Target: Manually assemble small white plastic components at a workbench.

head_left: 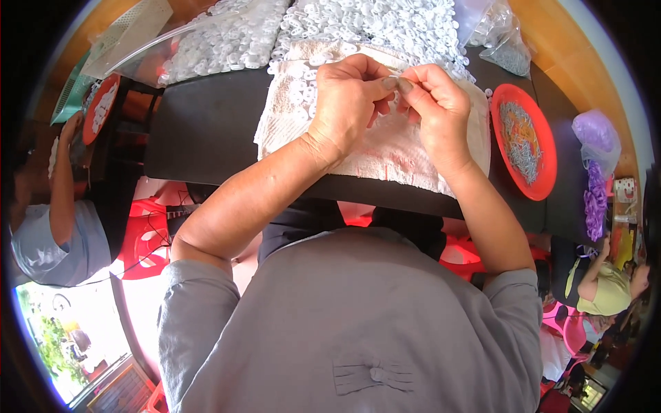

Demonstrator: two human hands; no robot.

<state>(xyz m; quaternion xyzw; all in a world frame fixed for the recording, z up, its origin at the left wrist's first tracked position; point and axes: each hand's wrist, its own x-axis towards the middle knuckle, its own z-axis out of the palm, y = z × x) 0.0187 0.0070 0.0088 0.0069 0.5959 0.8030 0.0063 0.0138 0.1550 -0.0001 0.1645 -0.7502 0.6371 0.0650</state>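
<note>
Hands meet over a pale towel (385, 155) spread on the dark surface (206, 131). The left hand (344, 103) and right hand (437, 110) have fingertips pinched together on a small white piece (394, 77), mostly hidden between them. Beyond the towel lies a heap of white plastic rings (358, 24). A red plate (525, 141) of grey metal bits sits just right.

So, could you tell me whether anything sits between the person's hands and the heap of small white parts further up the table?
Nothing visible does. The left hand and right hand meet fingertip to fingertip over the white towel, pinching something too small to make out. The heap of white parts starts just beyond them, spilling onto the towel's far edge.
</note>
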